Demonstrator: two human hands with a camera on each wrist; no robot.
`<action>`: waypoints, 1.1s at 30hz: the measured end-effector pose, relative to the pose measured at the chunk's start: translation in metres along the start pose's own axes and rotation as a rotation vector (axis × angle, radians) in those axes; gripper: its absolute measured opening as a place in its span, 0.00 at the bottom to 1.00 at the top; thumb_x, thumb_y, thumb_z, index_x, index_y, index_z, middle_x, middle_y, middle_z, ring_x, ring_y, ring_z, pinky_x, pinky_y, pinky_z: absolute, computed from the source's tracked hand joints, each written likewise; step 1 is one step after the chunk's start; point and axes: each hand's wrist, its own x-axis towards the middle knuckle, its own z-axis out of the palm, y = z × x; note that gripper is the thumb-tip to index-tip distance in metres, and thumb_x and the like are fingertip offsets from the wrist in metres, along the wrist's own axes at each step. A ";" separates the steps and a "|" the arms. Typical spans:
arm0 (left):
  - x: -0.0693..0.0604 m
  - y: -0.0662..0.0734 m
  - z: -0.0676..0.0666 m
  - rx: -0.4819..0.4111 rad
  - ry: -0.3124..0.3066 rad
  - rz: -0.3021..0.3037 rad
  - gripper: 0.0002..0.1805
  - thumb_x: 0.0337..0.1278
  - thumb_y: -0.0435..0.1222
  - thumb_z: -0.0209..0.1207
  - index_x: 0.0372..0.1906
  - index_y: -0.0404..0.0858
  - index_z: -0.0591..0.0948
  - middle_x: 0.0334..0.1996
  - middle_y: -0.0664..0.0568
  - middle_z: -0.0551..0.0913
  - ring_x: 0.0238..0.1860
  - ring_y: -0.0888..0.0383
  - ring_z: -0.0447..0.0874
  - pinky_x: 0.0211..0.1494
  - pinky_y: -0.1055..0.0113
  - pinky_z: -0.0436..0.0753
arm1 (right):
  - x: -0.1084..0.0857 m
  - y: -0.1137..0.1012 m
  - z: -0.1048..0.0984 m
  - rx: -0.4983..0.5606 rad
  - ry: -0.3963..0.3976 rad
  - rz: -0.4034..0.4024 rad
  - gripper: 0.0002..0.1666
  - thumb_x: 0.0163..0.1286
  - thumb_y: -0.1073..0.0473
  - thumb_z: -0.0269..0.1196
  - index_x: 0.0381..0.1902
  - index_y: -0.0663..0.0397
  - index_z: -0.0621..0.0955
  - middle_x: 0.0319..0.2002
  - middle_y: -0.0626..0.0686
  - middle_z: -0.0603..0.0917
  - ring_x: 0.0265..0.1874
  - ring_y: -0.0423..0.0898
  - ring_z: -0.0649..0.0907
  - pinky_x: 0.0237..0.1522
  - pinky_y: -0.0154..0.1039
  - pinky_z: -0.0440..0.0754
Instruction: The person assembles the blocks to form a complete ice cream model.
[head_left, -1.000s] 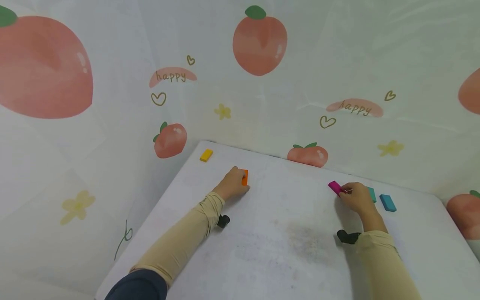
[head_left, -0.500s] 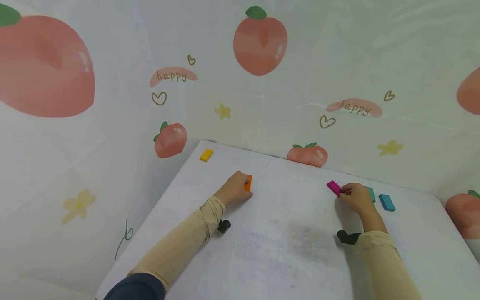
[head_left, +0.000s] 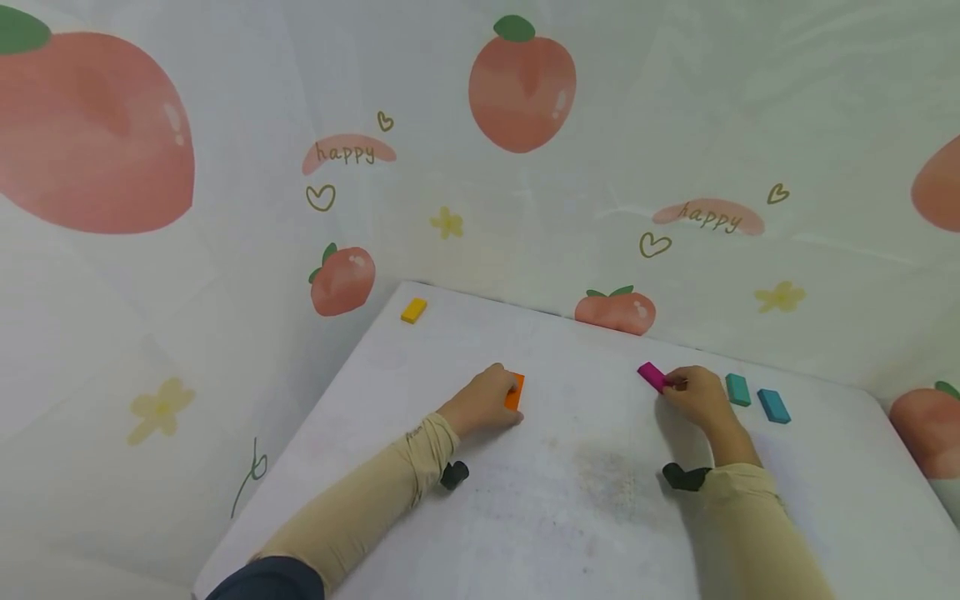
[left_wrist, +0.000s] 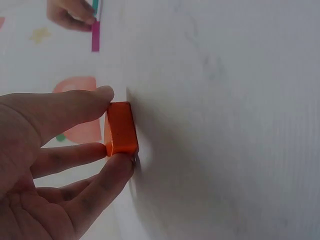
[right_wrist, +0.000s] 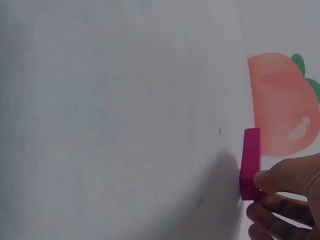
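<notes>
My left hand (head_left: 483, 402) pinches an orange block (head_left: 515, 392) on the left half of the white table. In the left wrist view the thumb and fingertips grip the orange block (left_wrist: 121, 128) at its opposite ends, close to the tabletop. Over on the right, my right hand (head_left: 699, 397) holds a magenta block (head_left: 652, 377) by its near end, between thumb and fingers. The right wrist view has the thumb on the side of the magenta block (right_wrist: 250, 162), whose far end sticks out free. Whether either block touches the table is hard to tell.
A yellow block (head_left: 414, 311) lies by the far left corner. Beyond my right hand sit a teal block (head_left: 738, 389) and a blue block (head_left: 774, 406). Behind the white table (head_left: 570, 533) stands a wall cover (head_left: 525, 225) printed with peaches.
My left hand has moved right and nearer with the orange block. My right hand has shifted left with the magenta block, uncovering the teal block.
</notes>
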 end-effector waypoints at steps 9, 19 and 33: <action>-0.011 0.017 0.016 0.009 -0.039 0.022 0.21 0.60 0.42 0.75 0.53 0.33 0.85 0.45 0.49 0.79 0.41 0.58 0.75 0.47 0.70 0.78 | -0.002 -0.019 0.011 -0.005 0.002 -0.067 0.17 0.72 0.65 0.65 0.54 0.72 0.85 0.48 0.70 0.86 0.48 0.63 0.82 0.56 0.61 0.84; -0.026 0.035 0.024 -0.035 -0.050 0.037 0.18 0.57 0.41 0.77 0.47 0.35 0.87 0.39 0.53 0.76 0.37 0.60 0.74 0.42 0.72 0.77 | -0.008 -0.040 0.025 0.014 -0.036 -0.163 0.15 0.72 0.66 0.65 0.53 0.70 0.87 0.49 0.68 0.86 0.49 0.62 0.82 0.58 0.62 0.84; -0.037 0.045 0.034 -0.033 -0.052 0.059 0.18 0.55 0.42 0.78 0.45 0.36 0.87 0.36 0.55 0.76 0.34 0.63 0.74 0.40 0.74 0.76 | -0.023 -0.070 0.046 0.045 -0.057 -0.311 0.11 0.70 0.69 0.66 0.47 0.67 0.89 0.45 0.62 0.87 0.49 0.58 0.86 0.58 0.60 0.86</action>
